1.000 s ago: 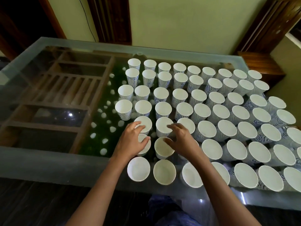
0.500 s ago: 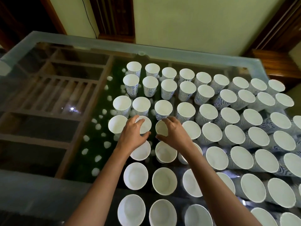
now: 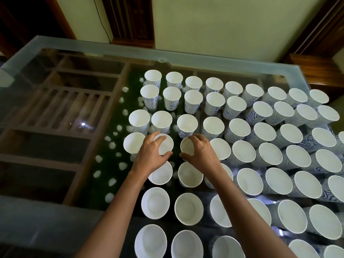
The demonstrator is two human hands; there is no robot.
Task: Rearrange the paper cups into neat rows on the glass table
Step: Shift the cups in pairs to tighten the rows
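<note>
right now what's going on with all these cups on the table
A person is arranging white paper cups with blue swirl print on a glass-topped table. The left hand grips the rim of one upright cup, and the right hand grips the cup beside it. Dozens more stand upright in rough rows, packed tighter toward the right side.

We see a home's living room: a glass-topped wooden table [image 3: 223, 61] showing green turf [image 3: 106, 159] and white pebbles [image 3: 122, 165] beneath, a cream painted wall [image 3: 223, 25], dark wooden door frames [image 3: 130, 19].
</note>
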